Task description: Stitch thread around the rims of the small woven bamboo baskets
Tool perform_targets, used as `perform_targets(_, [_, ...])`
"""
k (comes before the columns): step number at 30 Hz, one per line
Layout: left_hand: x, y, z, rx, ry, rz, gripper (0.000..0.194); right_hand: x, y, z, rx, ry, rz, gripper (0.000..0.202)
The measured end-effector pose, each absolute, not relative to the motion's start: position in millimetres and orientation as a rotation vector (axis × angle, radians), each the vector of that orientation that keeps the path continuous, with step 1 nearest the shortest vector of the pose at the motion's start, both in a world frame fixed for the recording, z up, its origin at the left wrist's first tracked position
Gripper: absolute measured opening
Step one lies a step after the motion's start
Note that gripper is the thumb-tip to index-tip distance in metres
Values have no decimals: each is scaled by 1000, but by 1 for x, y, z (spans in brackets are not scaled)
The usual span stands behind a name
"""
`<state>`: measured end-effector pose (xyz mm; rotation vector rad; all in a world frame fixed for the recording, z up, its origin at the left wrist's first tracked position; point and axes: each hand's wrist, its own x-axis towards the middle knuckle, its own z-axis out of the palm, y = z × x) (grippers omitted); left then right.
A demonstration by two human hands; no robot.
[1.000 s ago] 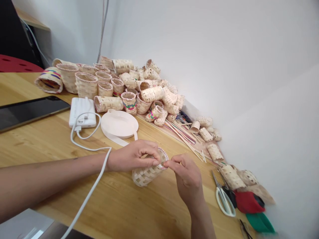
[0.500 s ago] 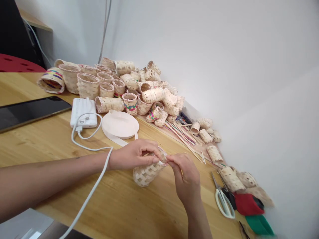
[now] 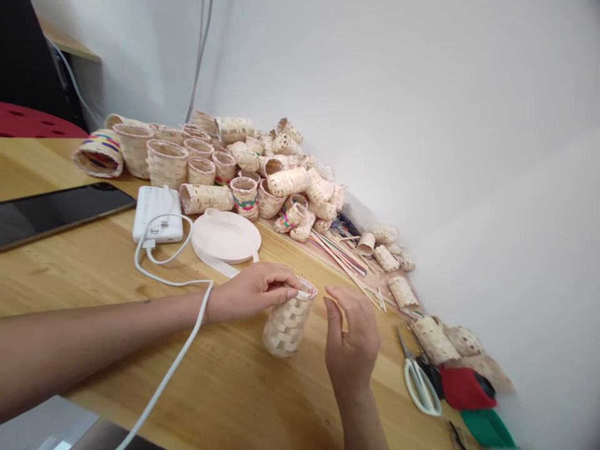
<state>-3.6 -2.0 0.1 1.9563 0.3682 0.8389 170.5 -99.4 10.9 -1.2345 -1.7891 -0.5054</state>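
A small woven basket (image 3: 287, 328) of pale strips stands slightly tilted on the wooden table, its rim bound with red-and-white stitching. My left hand (image 3: 255, 290) pinches that rim from the left, thumb outside and fingers over the opening. Just right of the basket, my right hand (image 3: 351, 331) is held up, apart from the rim. Its fingers are curled, with a small gap between thumb and index fingertips; nothing shows between them. Behind my left hand lies a flat roll of off-white tape (image 3: 225, 236), whose loose end runs toward that hand.
Many woven baskets (image 3: 167, 164) are heaped along the wall. A white power bank (image 3: 157, 214) has a cable (image 3: 180, 350) crossing my left forearm. A phone (image 3: 60, 209) lies at left. Thin strips (image 3: 344, 256), scissors (image 3: 420, 381) and red (image 3: 464, 387) and green (image 3: 487, 427) items lie rightward.
My right hand has come off the basket rim, moving slightly right, and its fingertips have parted. The basket has tipped more upright, its base shifting right. My left hand stays on the rim.
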Motion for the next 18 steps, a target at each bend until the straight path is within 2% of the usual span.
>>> perform_targets(6, [-1, -3, -4, 1902, 512, 804, 23, 168, -97, 4, -1210, -1923, -484, 21])
perform_targets(14, [4, -7, -19, 1896, 573, 784, 24, 165, -94, -5, -1264, -1978, -685, 16])
perform_targets(18, [7, -9, -21, 1806, 622, 765, 25, 162, -93, -8, -1230, -1962, -608, 18])
